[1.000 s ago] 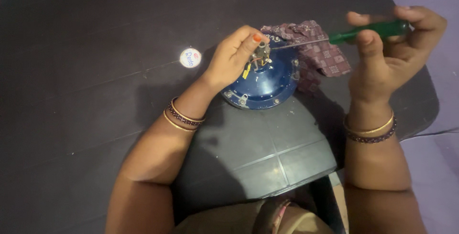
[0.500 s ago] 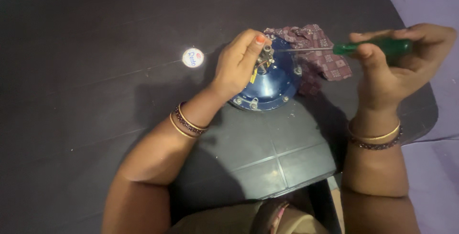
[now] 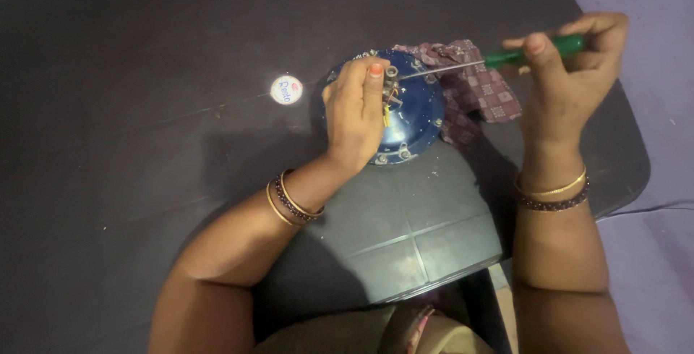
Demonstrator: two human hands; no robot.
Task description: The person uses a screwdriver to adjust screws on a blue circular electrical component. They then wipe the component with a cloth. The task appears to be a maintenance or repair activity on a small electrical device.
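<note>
The right hand (image 3: 571, 72) is closed around a green-handled screwdriver (image 3: 531, 52), its thin shaft reaching leftward to the hub of a blue round metal part (image 3: 416, 119). The left hand (image 3: 354, 112) lies curled over that part, fingertips pressing beside the hub's small wires. The work looks mid-way: hub fasteners remain in place. Behind the shaft lies a patterned cloth (image 3: 484, 86); left of the fingers, a small round sticker (image 3: 286, 89) on the dark table (image 3: 144, 144)
</note>
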